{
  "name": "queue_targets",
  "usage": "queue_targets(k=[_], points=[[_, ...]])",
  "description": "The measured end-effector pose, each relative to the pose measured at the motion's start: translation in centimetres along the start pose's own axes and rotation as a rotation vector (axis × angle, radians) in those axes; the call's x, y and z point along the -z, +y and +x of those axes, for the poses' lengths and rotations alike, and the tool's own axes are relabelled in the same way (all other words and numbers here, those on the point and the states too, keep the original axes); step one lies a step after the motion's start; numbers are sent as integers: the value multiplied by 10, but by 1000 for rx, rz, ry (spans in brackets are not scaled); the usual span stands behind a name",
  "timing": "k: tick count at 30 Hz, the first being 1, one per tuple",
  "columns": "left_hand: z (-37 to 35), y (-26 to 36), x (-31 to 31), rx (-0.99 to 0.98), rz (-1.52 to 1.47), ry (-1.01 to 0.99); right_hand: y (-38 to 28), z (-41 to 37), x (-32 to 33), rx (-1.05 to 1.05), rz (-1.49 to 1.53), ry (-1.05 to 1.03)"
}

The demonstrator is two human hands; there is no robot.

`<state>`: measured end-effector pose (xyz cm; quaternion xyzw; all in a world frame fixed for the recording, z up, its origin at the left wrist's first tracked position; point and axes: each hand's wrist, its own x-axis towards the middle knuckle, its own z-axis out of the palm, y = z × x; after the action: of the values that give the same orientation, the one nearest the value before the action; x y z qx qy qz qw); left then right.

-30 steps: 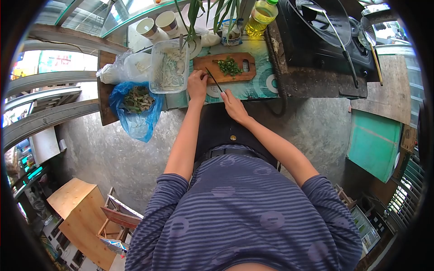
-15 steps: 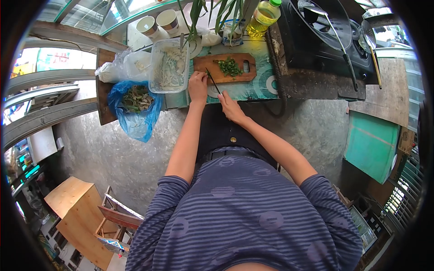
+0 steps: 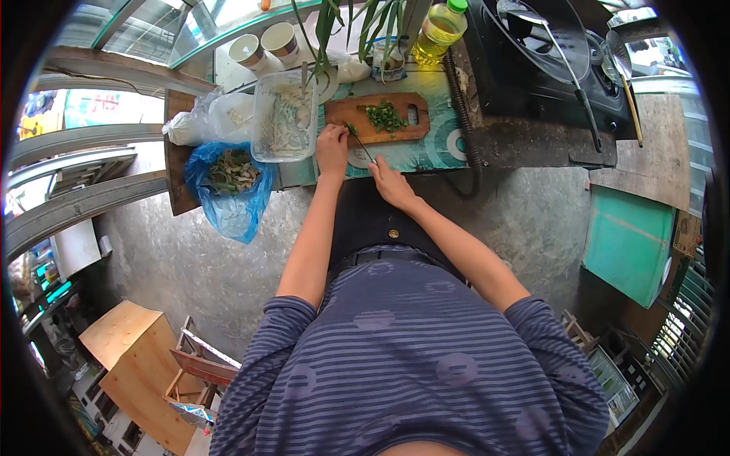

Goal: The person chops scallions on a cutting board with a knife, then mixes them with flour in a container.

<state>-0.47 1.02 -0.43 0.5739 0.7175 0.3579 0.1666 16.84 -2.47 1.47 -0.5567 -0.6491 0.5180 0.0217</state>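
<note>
My right hand [image 3: 392,184] is wrapped round the handle of a knife [image 3: 366,151], whose blade slants up and left to the near left part of a wooden cutting board [image 3: 414,135]. Close by the blade tip, my left hand [image 3: 332,152] has its fingers bunched on a few green leaves [image 3: 350,129], mostly covered by the fingers. A heap of chopped greens [image 3: 386,116] lies on the right half of the board. Left of my left hand stands a clear plastic tub [image 3: 283,152] with pale shreds and a spoon inside.
A blue plastic bag [image 3: 230,216] of plant scraps hangs at the counter's left edge. Behind the board are two paper cups [image 3: 247,52], a leafy plant [image 3: 327,34] and an oil bottle [image 3: 439,34]. A black stove [image 3: 517,91] with pan and utensils stands right.
The knife blade has tilted and shifted slightly, its tip now lower beside my left fingertips. Both hands stay in nearly the same place. The view has shifted a little.
</note>
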Motion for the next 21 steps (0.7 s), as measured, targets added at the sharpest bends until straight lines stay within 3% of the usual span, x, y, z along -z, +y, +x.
queue_targets(k=[5,9,21], points=[[0,-1,1,-37,36,15,-4,-3,11,4,-134,60],[-1,-1,1,1,-4,-19,-2,-5,22,-32,-76,142],[-4,0,4,26,-17,21,-2,-2,8,66,31,63]])
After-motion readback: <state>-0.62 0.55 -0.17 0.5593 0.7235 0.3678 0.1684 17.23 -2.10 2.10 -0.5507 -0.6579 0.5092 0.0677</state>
